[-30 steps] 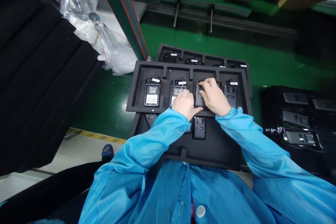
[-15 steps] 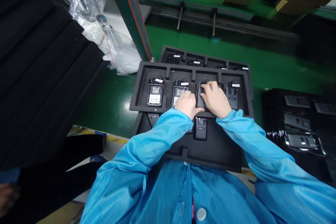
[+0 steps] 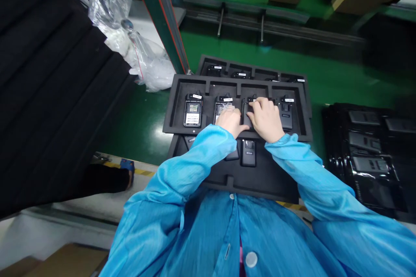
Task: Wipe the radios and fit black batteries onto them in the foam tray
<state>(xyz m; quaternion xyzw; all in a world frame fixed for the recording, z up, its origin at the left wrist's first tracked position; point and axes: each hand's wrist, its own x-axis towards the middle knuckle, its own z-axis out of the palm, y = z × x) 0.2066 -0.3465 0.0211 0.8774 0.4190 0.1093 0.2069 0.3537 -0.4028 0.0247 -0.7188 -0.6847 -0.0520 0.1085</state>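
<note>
A black foam tray [image 3: 169, 114] lies before me, with two-way radios in its compartments. The leftmost radio [image 3: 193, 112] shows a bare back with a white label. Against the left side and lower end of the third radio [image 3: 246, 112], my left hand [image 3: 231, 122] is closed, its thumb stretched along the bottom. My right hand [image 3: 267, 121] curls over the same radio's top and right side, hiding much of it. The second radio [image 3: 219, 106] is partly covered by my left hand, beside a small clear plastic piece. A rightmost radio [image 3: 286, 117] has a black battery on its back.
Under the tray, a lower foam tray [image 3: 266, 177] bears a loose battery [image 3: 248, 153] and others. Another radio tray [image 3: 204, 61] sits behind. Black plastic trays [image 3: 360, 181] of batteries stand right. Clear bags [image 3: 152, 69] and a green post [image 3: 162, 17] are left; a person's foot [image 3: 127, 171] shows lower left.
Both hands stay on the third radio, the right one shifting slightly. The view has moved a little. At lower left, the other person's hand and one leg have gone out of view.
</note>
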